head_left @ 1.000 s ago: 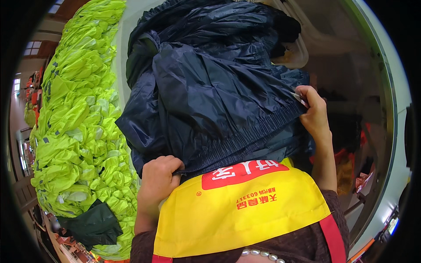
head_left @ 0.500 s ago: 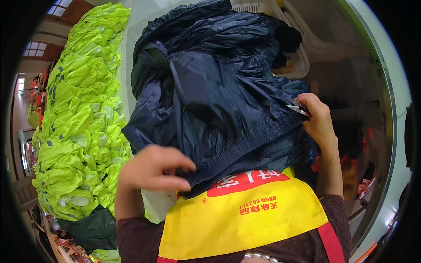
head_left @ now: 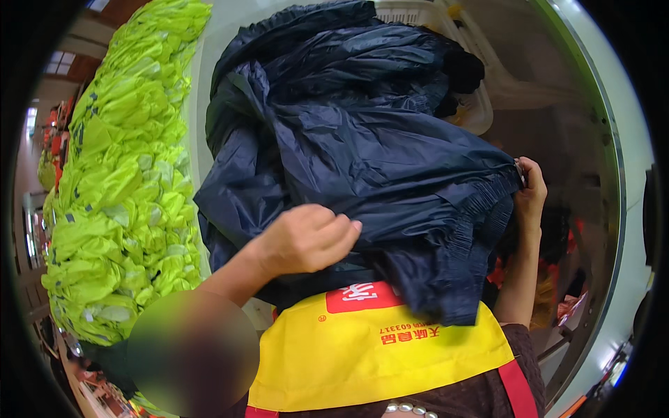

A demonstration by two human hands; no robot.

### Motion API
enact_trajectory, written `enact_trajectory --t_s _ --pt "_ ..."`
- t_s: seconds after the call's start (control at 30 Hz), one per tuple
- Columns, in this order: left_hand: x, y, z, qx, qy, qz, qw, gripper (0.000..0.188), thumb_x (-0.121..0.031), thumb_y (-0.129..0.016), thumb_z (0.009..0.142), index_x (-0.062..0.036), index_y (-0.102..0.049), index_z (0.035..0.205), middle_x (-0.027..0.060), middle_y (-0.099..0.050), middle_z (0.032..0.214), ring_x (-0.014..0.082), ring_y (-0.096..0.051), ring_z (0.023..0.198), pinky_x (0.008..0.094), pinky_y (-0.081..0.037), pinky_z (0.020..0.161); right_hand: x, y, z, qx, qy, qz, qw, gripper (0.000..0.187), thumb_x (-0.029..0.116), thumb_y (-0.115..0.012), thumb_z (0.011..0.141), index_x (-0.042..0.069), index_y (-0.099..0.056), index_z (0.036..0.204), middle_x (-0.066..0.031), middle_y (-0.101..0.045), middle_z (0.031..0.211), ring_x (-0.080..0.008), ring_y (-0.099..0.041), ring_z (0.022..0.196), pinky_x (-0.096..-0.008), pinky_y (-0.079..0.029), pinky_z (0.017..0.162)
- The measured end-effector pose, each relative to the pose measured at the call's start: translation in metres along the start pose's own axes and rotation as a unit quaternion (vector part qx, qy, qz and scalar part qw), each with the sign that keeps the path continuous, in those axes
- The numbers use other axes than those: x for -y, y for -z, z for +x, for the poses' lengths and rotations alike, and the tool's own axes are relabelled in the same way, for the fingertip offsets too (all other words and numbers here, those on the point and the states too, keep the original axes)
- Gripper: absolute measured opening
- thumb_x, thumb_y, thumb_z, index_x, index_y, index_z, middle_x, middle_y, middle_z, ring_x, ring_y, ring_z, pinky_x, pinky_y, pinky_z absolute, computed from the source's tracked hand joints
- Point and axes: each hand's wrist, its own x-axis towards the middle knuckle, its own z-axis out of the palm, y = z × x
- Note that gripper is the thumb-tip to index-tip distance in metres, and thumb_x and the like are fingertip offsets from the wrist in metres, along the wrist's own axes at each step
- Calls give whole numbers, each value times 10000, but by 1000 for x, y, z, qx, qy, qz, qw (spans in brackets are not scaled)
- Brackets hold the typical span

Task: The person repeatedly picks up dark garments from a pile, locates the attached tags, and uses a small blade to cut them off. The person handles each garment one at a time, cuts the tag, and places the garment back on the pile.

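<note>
A shiny navy garment (head_left: 376, 167) with a gathered elastic waistband (head_left: 463, 237) spreads across the table in front of me. At the right end of the waistband, my right hand (head_left: 531, 191) is closed on the fabric's edge. A small glint of metal shows at its fingertips, most of that tool being hidden. Over the middle of the garment is my left hand (head_left: 306, 240), its fingers curled in; whether anything is pinched in them cannot be seen. One end of the waistband hangs near my yellow apron (head_left: 376, 362), slightly blurred.
A long heap of bright yellow-green garments (head_left: 132, 202) runs along the left. Behind the navy fabric stands a white plastic basket (head_left: 481, 115). The table's metal edge (head_left: 617, 195) curves down the right side. A dark green cloth (head_left: 104, 359) lies at the lower left.
My right hand has moved right, pulling the waistband's edge outward. My left hand has moved right and up over the garment, its fingers now curled in. The waistband's near part has swung toward me.
</note>
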Motion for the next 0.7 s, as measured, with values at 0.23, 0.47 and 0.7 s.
enact_trajectory --t_s 0.23,0.47,0.7 --pt "-8 -18 -4 -41 88 5 995 247 -52 -671 668 -25 -649 913 96 -595 887 222 -576 774 309 -493 659 28 17 8 49 53 -51 996 302 -100 -629 694 14 -549 962 -66 -549 947 -133 -533 807 -231 -442 706" --pt "1 -15 4 -100 275 -186 938 348 -73 -681 753 9 -593 1080 191 -512 1193 206 -597 783 286 -499 692 52 31 -6 118 -65 -5 991 292 23 -696 774 9 -562 1034 36 -502 760 -36 -405 639 -172 -365 583" --pt "32 -26 36 139 462 -102 870 257 -227 -666 799 0 -646 919 137 -614 876 246 -589 687 315 -456 641 82 14 -11 67 -156 77 983 200 137 -613 872 2 -586 1017 9 -555 728 -40 -470 656 -181 -391 609"
